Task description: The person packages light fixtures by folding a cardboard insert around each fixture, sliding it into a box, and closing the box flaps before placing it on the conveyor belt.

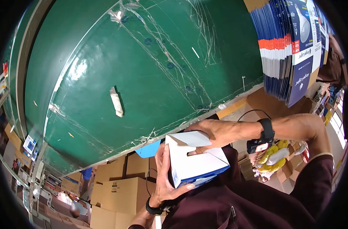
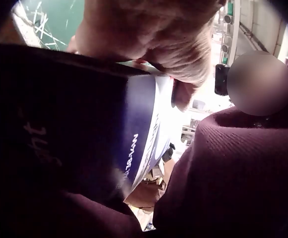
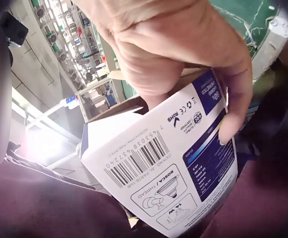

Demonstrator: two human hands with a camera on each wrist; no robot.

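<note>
Low in the middle of the head view, a white-and-blue box (image 1: 200, 166) is held off the green table (image 1: 90, 114), between its near edge and the dark red shirt (image 1: 258, 198), probably so that its flapped end faces up where the wearer can see it. The left hand (image 1: 164, 184) is clamped on it from the lower left, fingers along one side and thumb across the blue face; that spread likely stops the carton turning. The right hand (image 1: 218, 133) comes from the right of the frame and pinches the box at its flapped end. In the right wrist view its thumb lies outside on the printed panel while the fingers pass behind the wall, which presumably steadies the cardboard from both faces.

At upper right, flat printed cartons (image 1: 275, 53) are packed face to face, seemingly within easy reach. A small pale roll (image 1: 116, 103) lies left of centre, well apart from the work.
</note>
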